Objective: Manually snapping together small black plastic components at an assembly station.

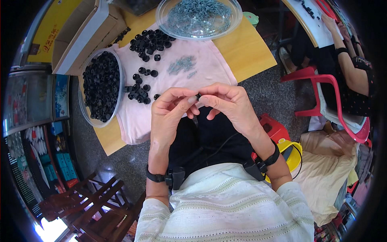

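My left hand (169,111) and my right hand (227,103) meet in front of me, fingertips pinched together on one small black plastic part (198,96). Both hands hover over the near edge of a pink cloth (209,70) spread on a wooden table (246,48). Loose black parts (149,42) lie in a pile at the cloth's far side, and more black parts (139,90) lie scattered left of my hands. A small heap of grey screws (181,64) rests on the cloth just beyond my fingers.
A clear bowl of black parts (100,86) sits at the table's left. A clear bowl of grey screws (199,16) stands at the far side. An open cardboard box (80,36) is at far left. Another person (350,68) sits on a red chair (322,92) at right.
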`<state>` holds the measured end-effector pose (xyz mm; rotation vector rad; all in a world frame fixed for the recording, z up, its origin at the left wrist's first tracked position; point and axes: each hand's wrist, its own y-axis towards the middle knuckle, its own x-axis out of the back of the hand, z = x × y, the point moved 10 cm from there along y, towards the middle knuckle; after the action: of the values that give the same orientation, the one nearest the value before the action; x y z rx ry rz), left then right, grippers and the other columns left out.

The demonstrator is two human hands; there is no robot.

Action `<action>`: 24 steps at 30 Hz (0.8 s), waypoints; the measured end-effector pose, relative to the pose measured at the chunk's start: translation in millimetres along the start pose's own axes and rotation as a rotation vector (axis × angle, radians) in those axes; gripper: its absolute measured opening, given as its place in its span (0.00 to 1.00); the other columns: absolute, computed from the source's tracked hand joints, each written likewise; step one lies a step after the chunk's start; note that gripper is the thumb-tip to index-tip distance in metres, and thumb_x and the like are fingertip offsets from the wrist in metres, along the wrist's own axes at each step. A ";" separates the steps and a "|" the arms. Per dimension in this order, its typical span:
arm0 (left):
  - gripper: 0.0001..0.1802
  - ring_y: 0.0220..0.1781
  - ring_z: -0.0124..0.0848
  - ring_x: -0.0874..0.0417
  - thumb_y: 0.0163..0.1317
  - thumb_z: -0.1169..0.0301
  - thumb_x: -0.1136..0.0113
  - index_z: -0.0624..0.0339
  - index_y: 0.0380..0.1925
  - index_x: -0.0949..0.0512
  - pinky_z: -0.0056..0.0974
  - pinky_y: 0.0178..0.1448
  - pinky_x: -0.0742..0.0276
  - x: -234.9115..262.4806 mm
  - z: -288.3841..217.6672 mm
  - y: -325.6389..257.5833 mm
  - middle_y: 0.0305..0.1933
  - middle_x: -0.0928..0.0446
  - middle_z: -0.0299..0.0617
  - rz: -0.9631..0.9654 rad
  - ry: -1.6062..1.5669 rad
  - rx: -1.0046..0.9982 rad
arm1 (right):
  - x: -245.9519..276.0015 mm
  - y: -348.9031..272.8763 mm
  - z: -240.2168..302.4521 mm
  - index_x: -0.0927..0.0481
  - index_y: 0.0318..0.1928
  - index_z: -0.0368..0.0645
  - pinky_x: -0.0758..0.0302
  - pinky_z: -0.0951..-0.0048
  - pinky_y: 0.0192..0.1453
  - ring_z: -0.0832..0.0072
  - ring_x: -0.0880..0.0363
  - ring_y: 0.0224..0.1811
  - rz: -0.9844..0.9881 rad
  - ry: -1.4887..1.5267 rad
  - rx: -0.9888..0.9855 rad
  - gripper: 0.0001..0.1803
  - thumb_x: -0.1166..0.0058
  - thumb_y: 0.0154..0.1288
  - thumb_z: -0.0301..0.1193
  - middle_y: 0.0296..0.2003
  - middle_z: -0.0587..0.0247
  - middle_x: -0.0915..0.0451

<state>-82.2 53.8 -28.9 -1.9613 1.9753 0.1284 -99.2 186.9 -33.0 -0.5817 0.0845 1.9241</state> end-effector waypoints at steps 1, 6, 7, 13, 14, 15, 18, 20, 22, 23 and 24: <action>0.07 0.28 0.25 0.21 0.64 0.77 0.40 0.65 0.41 0.20 0.26 0.32 0.28 6.1 -3.2 2.0 0.33 0.19 0.40 -0.058 0.120 -0.023 | 1.7 1.0 -1.3 0.17 0.46 0.35 0.20 0.82 0.32 0.82 0.19 0.33 -0.001 0.022 -0.018 0.11 0.40 0.65 0.27 0.38 0.63 0.16; 0.06 0.26 0.22 0.27 0.58 0.78 0.36 0.63 0.36 0.17 0.28 0.30 0.33 -7.8 -56.6 11.4 0.33 0.21 0.37 -0.262 0.964 -0.484 | 18.8 2.8 6.2 0.17 0.45 0.36 0.21 0.81 0.32 0.83 0.19 0.33 -0.123 -0.237 0.095 0.12 0.37 0.61 0.25 0.37 0.63 0.17; 0.06 0.26 0.22 0.27 0.58 0.78 0.36 0.63 0.36 0.17 0.28 0.30 0.33 -4.7 -53.9 15.6 0.33 0.21 0.37 -0.264 0.966 -0.483 | 19.9 2.4 12.1 0.17 0.45 0.37 0.22 0.81 0.32 0.82 0.19 0.33 -0.154 -0.356 0.144 0.12 0.37 0.60 0.24 0.36 0.64 0.17; 0.06 0.25 0.26 0.26 0.56 0.78 0.35 0.65 0.35 0.17 0.30 0.32 0.30 -7.8 -46.6 26.9 0.32 0.22 0.39 -0.228 1.107 -0.494 | 5.6 -0.6 42.0 0.19 0.37 0.41 0.23 0.69 0.38 0.62 0.20 0.36 -0.199 -0.946 0.477 0.08 0.39 0.54 0.22 0.32 0.58 0.22; 0.06 0.25 0.26 0.26 0.56 0.78 0.35 0.65 0.35 0.17 0.30 0.32 0.30 -9.0 -47.3 28.0 0.32 0.22 0.39 -0.217 1.107 -0.475 | 5.9 -0.6 43.3 0.19 0.37 0.41 0.23 0.69 0.38 0.62 0.20 0.36 -0.204 -0.947 0.476 0.08 0.39 0.54 0.22 0.32 0.58 0.22; 0.06 0.26 0.25 0.26 0.56 0.78 0.36 0.66 0.34 0.17 0.30 0.31 0.30 -10.0 -48.4 28.8 0.31 0.22 0.39 -0.210 1.111 -0.454 | 0.6 -1.3 47.3 0.20 0.35 0.40 0.24 0.66 0.39 0.59 0.22 0.37 -0.192 -1.011 0.515 0.07 0.40 0.54 0.23 0.31 0.57 0.24; 0.05 0.31 0.36 0.20 0.55 0.79 0.36 0.65 0.33 0.18 0.36 0.36 0.25 -10.9 -47.7 31.9 0.32 0.23 0.43 -0.197 1.059 -0.360 | -9.1 -2.1 52.0 0.22 0.33 0.40 0.25 0.62 0.39 0.57 0.23 0.38 -0.182 -1.125 0.555 0.05 0.41 0.55 0.23 0.30 0.56 0.25; 0.05 0.30 0.35 0.20 0.55 0.79 0.36 0.65 0.33 0.18 0.35 0.36 0.25 -8.9 -50.2 30.5 0.32 0.23 0.43 -0.200 1.051 -0.353 | -12.5 -0.7 51.8 0.23 0.32 0.39 0.25 0.62 0.38 0.57 0.23 0.38 -0.185 -1.177 0.556 0.04 0.42 0.55 0.23 0.30 0.56 0.26; 0.05 0.29 0.34 0.20 0.55 0.79 0.36 0.66 0.32 0.18 0.35 0.36 0.25 -7.6 -51.6 27.8 0.33 0.22 0.43 -0.200 1.040 -0.347 | -18.0 2.4 48.5 0.24 0.31 0.39 0.24 0.60 0.38 0.56 0.23 0.37 -0.147 -1.255 0.555 0.04 0.43 0.55 0.23 0.29 0.55 0.26; 0.05 0.29 0.33 0.20 0.55 0.79 0.36 0.66 0.32 0.19 0.34 0.36 0.25 -7.1 -54.0 25.5 0.33 0.22 0.43 -0.212 1.035 -0.360 | -17.7 2.5 50.1 0.24 0.31 0.39 0.24 0.60 0.38 0.56 0.23 0.37 -0.150 -1.256 0.556 0.04 0.43 0.55 0.23 0.29 0.55 0.26; 0.05 0.29 0.33 0.21 0.55 0.79 0.36 0.66 0.33 0.19 0.34 0.36 0.25 -5.4 -56.8 23.1 0.34 0.22 0.43 -0.228 1.031 -0.373 | -18.0 3.8 50.6 0.24 0.31 0.38 0.24 0.60 0.38 0.55 0.22 0.37 -0.138 -1.254 0.539 0.03 0.43 0.55 0.22 0.29 0.53 0.25</action>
<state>-115.4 42.3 21.6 -2.8377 2.3578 -0.7780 -115.1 186.2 18.4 0.9711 -0.2304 1.7146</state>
